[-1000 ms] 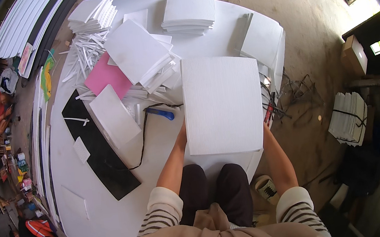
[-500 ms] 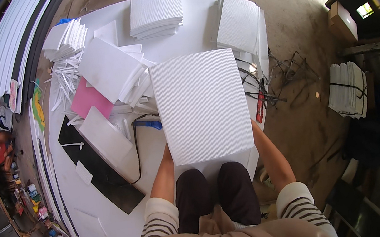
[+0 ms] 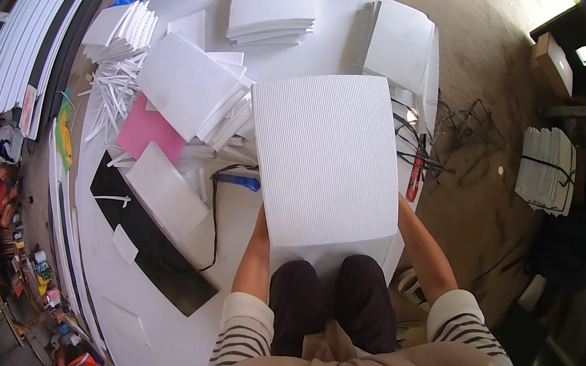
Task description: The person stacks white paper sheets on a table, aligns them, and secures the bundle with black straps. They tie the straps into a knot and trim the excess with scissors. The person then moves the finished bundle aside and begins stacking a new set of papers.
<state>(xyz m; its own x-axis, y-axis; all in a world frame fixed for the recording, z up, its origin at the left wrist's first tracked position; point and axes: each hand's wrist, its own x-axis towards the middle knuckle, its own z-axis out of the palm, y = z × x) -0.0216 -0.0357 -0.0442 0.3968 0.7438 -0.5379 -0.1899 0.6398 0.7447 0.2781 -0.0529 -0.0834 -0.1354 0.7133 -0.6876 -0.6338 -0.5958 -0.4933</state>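
A white, finely ribbed sheet stack [image 3: 328,160] is held up in front of me, over the near part of the table and just beyond my knees. My left hand [image 3: 262,224] grips its lower left side, and my right hand [image 3: 403,207] grips the right side. Both sets of fingers are hidden behind and under the sheets; only the wrists and forearms show. Left of the stack, a blue-handled tool [image 3: 237,181] lies on the white table [image 3: 239,227], beside a dark strap. A red tool [image 3: 416,168] rests at the table's right edge, near black straps.
Another white stack [image 3: 270,1] stands at the far side, and more sheets [image 3: 401,46] lie far right. Loose white sheets [image 3: 184,86], narrow offcuts [image 3: 111,96], a pink sheet [image 3: 151,131] and a black strip [image 3: 149,239] cover the left. A strapped bundle [image 3: 545,170] sits off to the right.
The view has shifted, so the table and its piles appear farther right and the far stack higher. The held stack sits slightly farther right in the picture, still between both hands.
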